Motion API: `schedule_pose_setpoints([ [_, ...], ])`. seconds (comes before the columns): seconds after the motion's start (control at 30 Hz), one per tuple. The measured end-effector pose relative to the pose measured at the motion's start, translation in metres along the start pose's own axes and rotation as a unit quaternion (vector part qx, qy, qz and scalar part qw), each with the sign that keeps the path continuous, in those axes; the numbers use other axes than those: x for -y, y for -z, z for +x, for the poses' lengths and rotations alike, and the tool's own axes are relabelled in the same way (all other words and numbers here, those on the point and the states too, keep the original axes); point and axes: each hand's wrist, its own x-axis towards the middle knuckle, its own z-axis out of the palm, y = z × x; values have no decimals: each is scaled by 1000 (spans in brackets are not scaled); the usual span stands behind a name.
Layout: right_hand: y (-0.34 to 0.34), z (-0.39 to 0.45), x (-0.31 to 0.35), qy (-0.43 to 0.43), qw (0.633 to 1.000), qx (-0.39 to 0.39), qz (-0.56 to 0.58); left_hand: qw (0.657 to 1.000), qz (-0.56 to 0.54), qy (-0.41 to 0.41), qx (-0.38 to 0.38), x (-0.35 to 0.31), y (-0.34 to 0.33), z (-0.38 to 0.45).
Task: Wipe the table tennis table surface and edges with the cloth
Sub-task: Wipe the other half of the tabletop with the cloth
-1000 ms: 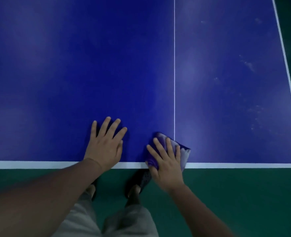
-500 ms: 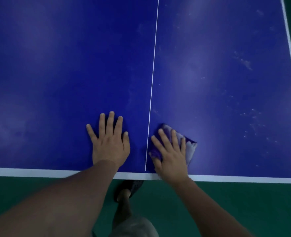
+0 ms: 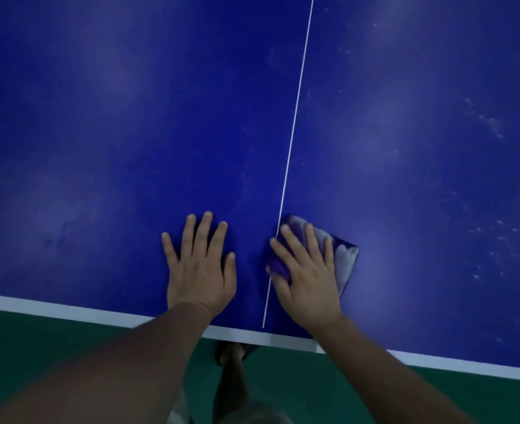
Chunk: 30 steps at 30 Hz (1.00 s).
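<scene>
The blue table tennis table (image 3: 130, 117) fills most of the head view, with a thin white centre line (image 3: 294, 130) and a white near edge line (image 3: 69, 309). A folded purple and grey cloth (image 3: 343, 260) lies just right of the centre line near that edge. My right hand (image 3: 306, 270) presses flat on the cloth with straight fingers, covering most of it. My left hand (image 3: 200, 264) rests palm-down on the bare blue surface, just left of the centre line, fingers spread.
White dusty specks (image 3: 491, 240) dot the right half of the table. Green floor (image 3: 38, 347) runs along the near side below the table edge. My leg and a dark shoe (image 3: 232, 353) stand under the edge between my forearms.
Both hands have slid farther onto the table, away from the near edge, the cloth travelling under my right hand. The view has tilted, so the edge now slants.
</scene>
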Motion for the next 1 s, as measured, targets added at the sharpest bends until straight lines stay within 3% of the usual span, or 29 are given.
schedule_pose_setpoints([
  [0.13,13,103,23,-90,994,-16,66,1000,0,5,-6,1,1,0],
  [0.23,11,151,43,-48,998,-5,50,1000,-5,10,-3,-1,2,0],
  [0.37,11,92,24,98,994,30,44,1000,-19,6,-1,-2,3,-1],
  [0.43,11,49,6,126,991,39,26,1000,-21,4,1,-2,3,0],
  [0.53,15,41,-11,86,995,25,43,1000,-15,7,4,-1,4,-1],
  [0.7,16,144,31,-64,993,-15,97,1000,16,-3,6,-2,1,0],
  [0.8,14,147,48,-42,993,-12,114,1000,18,-4,6,-2,1,0],
  [1.0,14,38,16,75,993,49,71,1000,6,-6,3,-2,2,0],
])
